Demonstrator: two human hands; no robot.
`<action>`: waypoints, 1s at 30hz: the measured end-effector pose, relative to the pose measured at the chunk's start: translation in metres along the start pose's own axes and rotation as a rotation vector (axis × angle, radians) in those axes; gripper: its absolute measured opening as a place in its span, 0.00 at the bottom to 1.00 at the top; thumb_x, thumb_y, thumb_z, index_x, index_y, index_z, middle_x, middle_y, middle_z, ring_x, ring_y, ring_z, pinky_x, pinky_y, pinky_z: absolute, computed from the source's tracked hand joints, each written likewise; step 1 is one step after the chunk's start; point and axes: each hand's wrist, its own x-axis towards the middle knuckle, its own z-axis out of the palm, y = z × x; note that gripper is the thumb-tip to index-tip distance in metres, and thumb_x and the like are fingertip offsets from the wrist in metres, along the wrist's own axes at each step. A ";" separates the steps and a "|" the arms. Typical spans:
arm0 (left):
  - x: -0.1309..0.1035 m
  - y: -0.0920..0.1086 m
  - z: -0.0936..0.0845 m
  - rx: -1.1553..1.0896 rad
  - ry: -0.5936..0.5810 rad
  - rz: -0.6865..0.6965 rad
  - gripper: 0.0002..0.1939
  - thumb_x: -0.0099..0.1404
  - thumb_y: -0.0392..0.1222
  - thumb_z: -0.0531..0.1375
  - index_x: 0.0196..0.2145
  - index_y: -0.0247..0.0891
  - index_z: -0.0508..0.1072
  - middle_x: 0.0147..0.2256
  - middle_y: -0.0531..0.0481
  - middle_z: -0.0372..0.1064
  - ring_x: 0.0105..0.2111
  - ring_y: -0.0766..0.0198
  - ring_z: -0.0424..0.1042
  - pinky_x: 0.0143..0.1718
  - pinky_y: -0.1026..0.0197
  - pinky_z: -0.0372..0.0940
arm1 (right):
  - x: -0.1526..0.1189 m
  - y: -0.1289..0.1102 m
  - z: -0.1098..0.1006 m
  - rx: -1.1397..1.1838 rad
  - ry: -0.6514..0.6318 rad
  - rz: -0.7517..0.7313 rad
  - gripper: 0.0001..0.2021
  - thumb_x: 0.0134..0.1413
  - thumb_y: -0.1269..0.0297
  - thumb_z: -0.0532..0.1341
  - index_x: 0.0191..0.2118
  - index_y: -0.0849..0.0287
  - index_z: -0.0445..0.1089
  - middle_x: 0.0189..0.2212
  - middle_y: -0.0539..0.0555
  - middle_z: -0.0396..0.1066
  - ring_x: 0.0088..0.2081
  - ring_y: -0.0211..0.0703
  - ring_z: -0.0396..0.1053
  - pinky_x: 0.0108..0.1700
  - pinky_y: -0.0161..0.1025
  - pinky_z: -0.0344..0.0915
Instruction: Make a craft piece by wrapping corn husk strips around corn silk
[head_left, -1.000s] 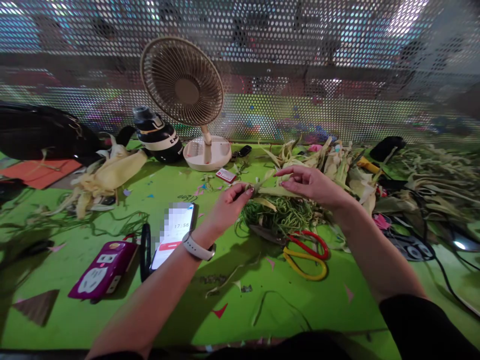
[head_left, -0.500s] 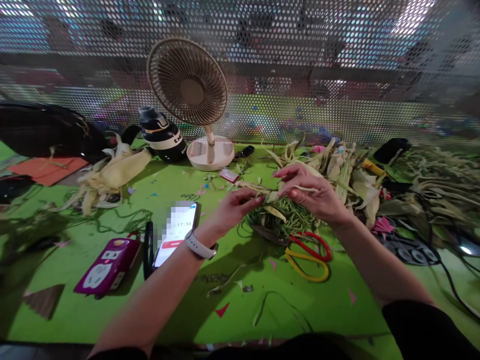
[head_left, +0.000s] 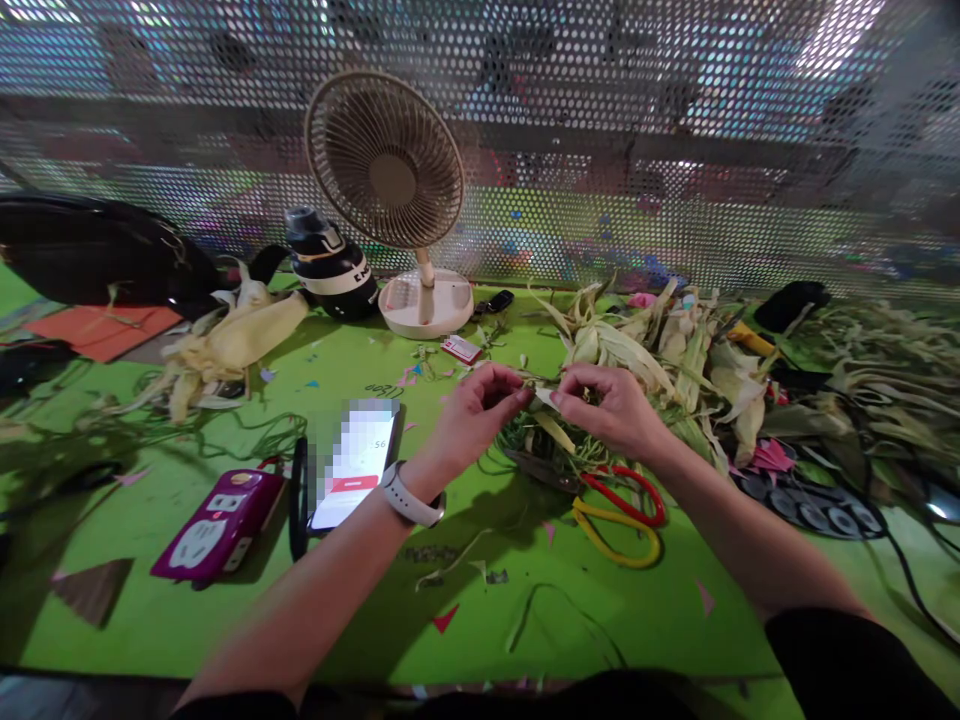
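Observation:
Between my two hands, a pale strip of corn husk (head_left: 544,396) is stretched. My left hand (head_left: 486,402), with a pale watch band on the wrist, pinches its left end between thumb and fingers. My right hand (head_left: 606,405) is closed on the other end, fingers curled. Just below lies a bundle of green strands (head_left: 559,440), partly covered by my hands. Scissors (head_left: 626,510) with one red and one yellow handle loop lie in front of the bundle, their blades hidden under it.
A phone (head_left: 360,465) and a purple power strip (head_left: 221,525) lie left of my forearm. Behind stand a fan (head_left: 426,305) and a black bottle (head_left: 334,280). Heaped corn husks (head_left: 622,345) spread to the right, with more husks (head_left: 240,335) at left. A perforated screen (head_left: 570,150) rises behind.
My right hand has come down and closed, its raised fingers now curled in on the husk strip. My left hand has shifted slightly right, its fingers more bunched.

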 end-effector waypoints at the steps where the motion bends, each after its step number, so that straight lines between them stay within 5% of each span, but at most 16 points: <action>1: -0.001 0.000 0.001 0.020 -0.006 0.011 0.10 0.55 0.41 0.65 0.33 0.36 0.69 0.30 0.53 0.69 0.31 0.69 0.68 0.35 0.64 0.63 | 0.000 0.001 0.000 0.002 -0.015 0.022 0.07 0.48 0.69 0.58 0.22 0.61 0.66 0.20 0.47 0.63 0.25 0.34 0.59 0.31 0.34 0.56; 15: -0.010 -0.001 0.004 0.300 -0.066 0.208 0.09 0.60 0.36 0.60 0.38 0.39 0.64 0.35 0.49 0.71 0.37 0.65 0.72 0.39 0.62 0.65 | 0.002 0.010 0.003 -0.127 -0.027 0.031 0.07 0.50 0.68 0.59 0.24 0.61 0.67 0.19 0.46 0.62 0.23 0.33 0.58 0.27 0.32 0.54; 23: -0.009 0.009 0.006 -0.065 0.017 0.010 0.14 0.64 0.46 0.57 0.45 0.40 0.64 0.31 0.52 0.70 0.33 0.68 0.69 0.36 0.64 0.66 | 0.001 0.008 0.004 -0.302 0.101 -0.144 0.07 0.57 0.65 0.58 0.30 0.60 0.68 0.25 0.50 0.68 0.29 0.38 0.64 0.35 0.36 0.58; 30: -0.007 0.005 0.008 0.017 -0.001 0.046 0.09 0.62 0.46 0.59 0.32 0.38 0.67 0.28 0.54 0.64 0.26 0.70 0.62 0.29 0.67 0.62 | -0.001 0.007 0.007 -0.266 0.097 -0.156 0.06 0.56 0.64 0.58 0.30 0.58 0.67 0.25 0.51 0.68 0.30 0.39 0.65 0.36 0.38 0.59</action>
